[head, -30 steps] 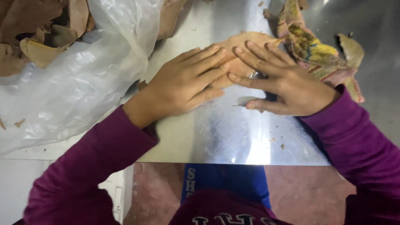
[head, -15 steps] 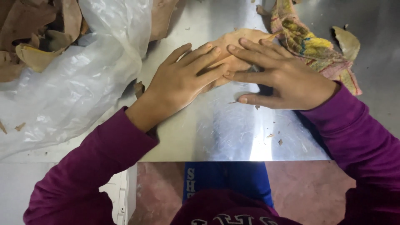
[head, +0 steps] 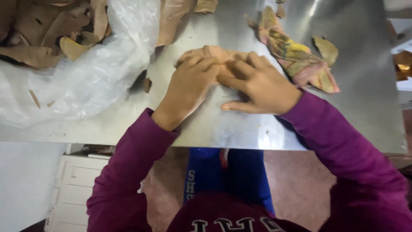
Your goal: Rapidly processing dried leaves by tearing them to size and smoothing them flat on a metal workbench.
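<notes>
A flat tan leaf (head: 216,53) lies on the shiny metal table (head: 240,129). My left hand (head: 189,86) rests palm down on its left part, fingers spread and pointing away from me. My right hand (head: 257,83) presses flat on its right part, fingers pointing left and overlapping the left fingertips, thumb stretched along the table. Most of the leaf is hidden under both hands. Purple sleeves cover both forearms.
A crumpled clear plastic sheet (head: 86,81) covers the table's left side, with a heap of dry brown leaves (head: 47,32) on it. A rumpled pink and yellow cloth (head: 296,56) lies to the right. Small leaf scraps (head: 147,84) dot the table. The near table edge runs below my wrists.
Both hands have slid a little away from me over the leaf and drawn closer, the right fingers now overlapping the left fingertips. The view has shifted slightly.
</notes>
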